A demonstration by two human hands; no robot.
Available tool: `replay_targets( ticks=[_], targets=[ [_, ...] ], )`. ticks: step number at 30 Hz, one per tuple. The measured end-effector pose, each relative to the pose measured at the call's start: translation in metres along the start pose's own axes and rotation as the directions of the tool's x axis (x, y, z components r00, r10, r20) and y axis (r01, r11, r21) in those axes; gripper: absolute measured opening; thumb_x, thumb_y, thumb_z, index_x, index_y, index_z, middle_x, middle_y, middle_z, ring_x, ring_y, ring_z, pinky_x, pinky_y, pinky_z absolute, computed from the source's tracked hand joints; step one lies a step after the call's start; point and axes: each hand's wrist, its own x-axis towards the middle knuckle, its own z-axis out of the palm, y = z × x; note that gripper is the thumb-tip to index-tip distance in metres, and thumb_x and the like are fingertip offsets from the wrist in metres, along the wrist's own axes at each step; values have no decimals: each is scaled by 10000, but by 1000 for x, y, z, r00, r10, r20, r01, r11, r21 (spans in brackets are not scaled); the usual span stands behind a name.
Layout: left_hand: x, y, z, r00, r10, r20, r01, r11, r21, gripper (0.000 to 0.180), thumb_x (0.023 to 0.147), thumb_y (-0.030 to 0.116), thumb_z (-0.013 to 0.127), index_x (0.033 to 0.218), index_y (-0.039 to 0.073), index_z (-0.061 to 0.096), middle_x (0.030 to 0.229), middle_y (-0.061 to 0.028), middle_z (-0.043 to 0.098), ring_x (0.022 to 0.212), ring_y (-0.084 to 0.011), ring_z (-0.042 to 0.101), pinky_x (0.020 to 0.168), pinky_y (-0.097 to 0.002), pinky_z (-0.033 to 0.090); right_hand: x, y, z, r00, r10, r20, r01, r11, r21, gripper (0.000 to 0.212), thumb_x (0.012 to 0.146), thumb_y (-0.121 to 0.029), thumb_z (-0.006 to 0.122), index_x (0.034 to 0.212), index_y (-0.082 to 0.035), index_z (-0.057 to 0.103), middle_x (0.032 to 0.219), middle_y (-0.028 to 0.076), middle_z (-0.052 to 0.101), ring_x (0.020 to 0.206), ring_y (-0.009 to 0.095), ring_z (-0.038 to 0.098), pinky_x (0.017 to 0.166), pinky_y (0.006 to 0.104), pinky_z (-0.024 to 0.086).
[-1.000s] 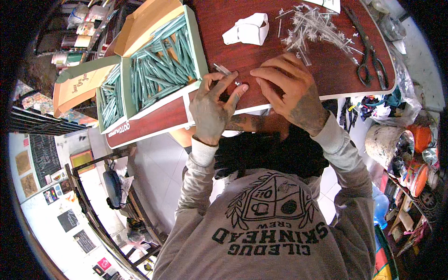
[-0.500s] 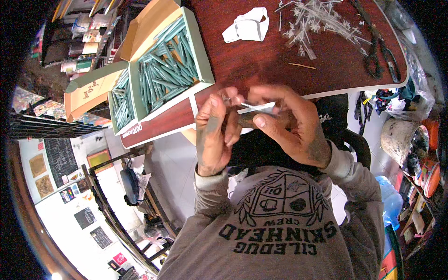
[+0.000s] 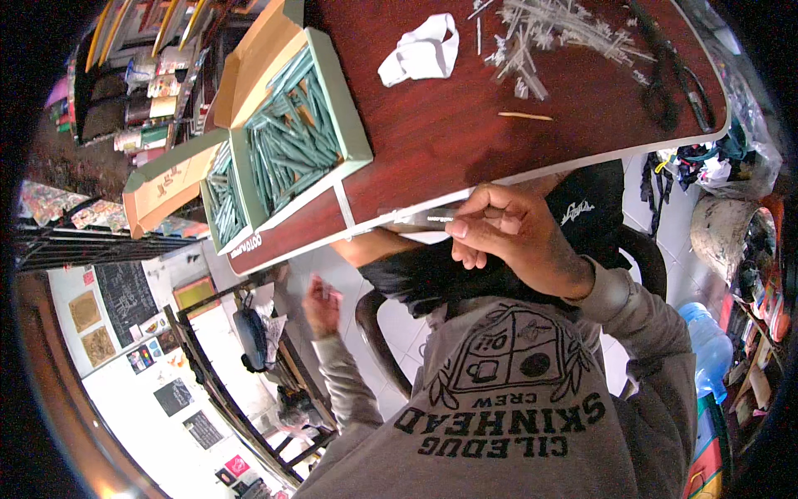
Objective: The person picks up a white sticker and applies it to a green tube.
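My right hand (image 3: pixel 519 237) is closed in a pinch above my lap, close to the table's front edge. Between its thumb and fingers is the end of a narrow clear plastic sleeve (image 3: pixel 420 219) with small white print, pointing left. Whether anything lies inside the sleeve I cannot make out. My left hand (image 3: pixel 321 306) is low at the left, beside the table and well apart from the right one. Motion blurs its fingers, and a pale pinkish patch shows at them. To the left on the table, a large green box (image 3: pixel 359 141) holds many slim green pointed sticks.
A smaller open box (image 3: pixel 218 241) of similar sticks adjoins the large one. On the dark red table (image 3: pixel 416 141) lie a crumpled white piece (image 3: pixel 422 54), a thin wooden stick (image 3: pixel 525 116), a heap of clear plastic strips (image 3: pixel 549 37) and dark scissors (image 3: pixel 697 100). A blue plastic bottle (image 3: pixel 706 345) stands at the right.
My hands were together over the table edge, around a thin pale item. The left has swung down and left, away from the right, which keeps hold of the sleeve. The view has shifted slightly.
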Motion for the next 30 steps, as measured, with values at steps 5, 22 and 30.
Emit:
replay_targets(
  ticks=[5,22,30],
  targets=[
    [84,20,5,847,60,-528,-48,998,36,451,1010,341,496,1386,93,467,1241,-27,591,1024,-184,615,821,-395,543,-3,-5,3,1000,1,15,-1,1000,-9,156,992,-144,591,956,8,588,754,88,644,655,114,604,612,263,505],
    [-84,28,277,864,-148,482,-258,691,675,418,999,211,591,1354,4,511,1169,-135,693,1016,-214,673,882,-336,527,-5,30,-9,998,49,34,-40,976,-212,111,978,-109,596,961,0,597,819,76,634,697,103,606,632,274,519],
    [-95,-5,370,883,382,275,-405,914,33,245,967,141,638,1154,-18,632,1086,-162,684,957,-203,664,837,-329,538,-8,32,3,992,-79,-102,79,997,-5,131,917,-111,686,893,9,640,814,94,675,684,129,644,640,264,531]
  ],
)
